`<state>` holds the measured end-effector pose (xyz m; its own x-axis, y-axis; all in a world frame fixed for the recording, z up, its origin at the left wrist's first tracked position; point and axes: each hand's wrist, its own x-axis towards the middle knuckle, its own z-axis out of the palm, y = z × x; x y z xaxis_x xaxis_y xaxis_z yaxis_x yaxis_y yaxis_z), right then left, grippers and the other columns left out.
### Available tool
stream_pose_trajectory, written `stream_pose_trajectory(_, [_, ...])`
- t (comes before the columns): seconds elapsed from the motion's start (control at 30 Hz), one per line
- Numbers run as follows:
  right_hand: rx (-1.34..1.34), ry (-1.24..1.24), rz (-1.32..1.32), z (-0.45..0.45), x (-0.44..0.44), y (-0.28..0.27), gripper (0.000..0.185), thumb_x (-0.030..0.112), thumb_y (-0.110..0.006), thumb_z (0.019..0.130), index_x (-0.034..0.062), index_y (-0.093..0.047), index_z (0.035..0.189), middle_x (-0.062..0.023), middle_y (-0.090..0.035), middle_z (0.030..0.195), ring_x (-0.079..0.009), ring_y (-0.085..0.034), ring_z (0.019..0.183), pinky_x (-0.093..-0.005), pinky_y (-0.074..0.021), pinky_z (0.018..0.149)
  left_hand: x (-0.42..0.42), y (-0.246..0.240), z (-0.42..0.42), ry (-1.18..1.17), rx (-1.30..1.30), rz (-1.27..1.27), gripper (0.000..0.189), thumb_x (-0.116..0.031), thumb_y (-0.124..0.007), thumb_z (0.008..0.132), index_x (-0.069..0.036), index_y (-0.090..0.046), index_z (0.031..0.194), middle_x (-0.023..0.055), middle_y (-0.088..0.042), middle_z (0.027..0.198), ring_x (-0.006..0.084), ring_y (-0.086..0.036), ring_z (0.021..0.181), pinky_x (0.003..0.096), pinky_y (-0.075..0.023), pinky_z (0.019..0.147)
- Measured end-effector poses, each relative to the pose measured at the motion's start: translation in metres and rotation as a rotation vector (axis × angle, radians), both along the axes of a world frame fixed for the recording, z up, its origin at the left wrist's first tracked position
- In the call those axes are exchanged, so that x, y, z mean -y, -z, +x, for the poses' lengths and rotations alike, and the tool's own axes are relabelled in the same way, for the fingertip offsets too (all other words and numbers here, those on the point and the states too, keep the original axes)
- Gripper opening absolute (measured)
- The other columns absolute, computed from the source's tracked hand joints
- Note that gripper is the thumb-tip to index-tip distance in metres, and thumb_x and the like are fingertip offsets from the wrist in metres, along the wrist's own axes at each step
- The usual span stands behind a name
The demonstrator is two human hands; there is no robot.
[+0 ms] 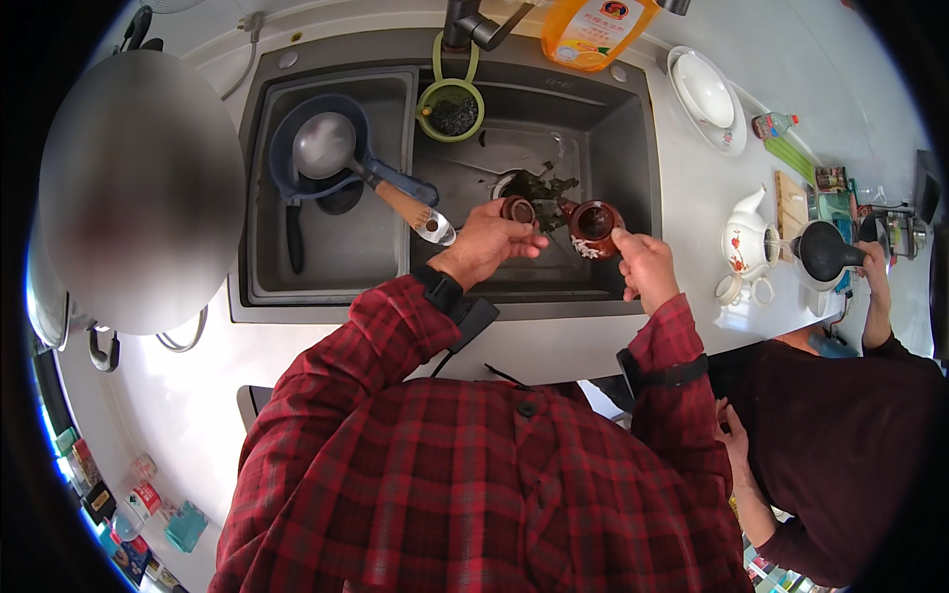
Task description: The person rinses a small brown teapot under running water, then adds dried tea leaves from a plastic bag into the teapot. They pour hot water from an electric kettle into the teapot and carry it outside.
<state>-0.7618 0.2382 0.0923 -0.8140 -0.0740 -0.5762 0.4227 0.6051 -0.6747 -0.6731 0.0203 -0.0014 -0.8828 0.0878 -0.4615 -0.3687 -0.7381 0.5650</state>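
Observation:
Over the sink's right basin [504, 270], my left hand [485, 241] holds a small round reddish-brown piece [519, 212], perhaps the teapot's lid. My right hand [645, 263] grips a small glazed brown teapot [597, 233] with a white raised flower pattern. The pot is uncovered, and its dark inside faces up. Its spout points left toward the lid-like piece, with a narrow gap between them. Wet dark tea leaves [552, 213] lie on the basin floor behind both, around the drain.
A green strainer [451, 111] hangs below the black faucet [467, 26]. The left basin holds a blue pan [285, 141], a metal ladle [325, 144] and a black-handled knife [295, 237]. At right, a person's hand [875, 259] tilts a black kettle [823, 250] beside a white teapot [747, 237].

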Motion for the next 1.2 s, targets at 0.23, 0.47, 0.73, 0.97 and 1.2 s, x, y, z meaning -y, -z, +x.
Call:
stream_pose_trajectory(0.23, [-0.022, -0.085, 0.063, 0.001, 0.001, 0.001, 0.041, 0.04, -0.066, 0.091, 0.0104, -0.054, 0.065, 0.0025, -0.045, 0.059, -0.0074, -0.038, 0.043, -0.0261, -0.0357, 0.034, 0.001, 0.008, 0.001, -0.02, 0.022, 0.03, 0.024, 0.001, -0.055, 0.094, 0.003, -0.053, 0.118, 0.014, -0.062, 0.108, 0.0258, -0.066, 0.091, 0.035, -0.0569, 0.077])
stream_pose_trajectory(0.47, [-0.077, -0.094, 0.037, 0.014, -0.002, -0.015, 0.041, 0.036, -0.064, 0.093, 0.0098, -0.053, 0.064, 0.0028, -0.044, 0.057, -0.0072, -0.038, 0.04, -0.0266, -0.0358, 0.034, 0.001, 0.014, -0.004, -0.011, -0.009, 0.164, 0.026, -0.019, -0.049, 0.103, 0.001, -0.052, 0.119, 0.0161, -0.06, 0.112, 0.0301, -0.064, 0.095, 0.0414, -0.0546, 0.082])
stream_pose_trajectory(0.73, [0.018, -0.088, 0.005, 0.014, -0.007, -0.015, 0.046, 0.04, -0.064, 0.093, 0.0072, -0.054, 0.063, 0.0028, -0.043, 0.054, -0.0087, -0.04, 0.04, -0.027, -0.038, 0.034, 0.002, 0.01, -0.001, -0.024, 0.031, 0.167, 0.034, -0.027, -0.044, 0.105, 0.0, -0.049, 0.126, 0.0179, -0.06, 0.112, 0.0317, -0.064, 0.093, 0.0421, -0.0544, 0.08])
stream_pose_trajectory(0.97, [0.085, 0.006, -0.137, 0.014, -0.012, -0.023, 0.04, 0.041, -0.062, 0.095, 0.0072, -0.057, 0.074, 0.0005, -0.048, 0.06, -0.0077, -0.037, 0.04, -0.0261, -0.0376, 0.034, 0.001, 0.01, 0.001, -0.01, 0.005, 0.127, 0.039, -0.03, -0.047, 0.105, -0.004, -0.048, 0.134, 0.0169, -0.062, 0.112, 0.0279, -0.065, 0.088, 0.0366, -0.0549, 0.074])
stream_pose_trajectory(1.2, [-0.02, -0.142, -0.165, 0.023, -0.008, -0.035, 0.044, 0.038, -0.062, 0.096, 0.0086, -0.049, 0.065, 0.0017, -0.046, 0.059, -0.0068, -0.04, 0.043, -0.0254, -0.039, 0.036, 0.003, 0.009, 0.002, -0.017, -0.03, 0.174, 0.041, -0.034, -0.043, 0.106, -0.005, -0.049, 0.134, 0.0177, -0.062, 0.114, 0.0268, -0.065, 0.089, 0.0362, -0.0541, 0.076])
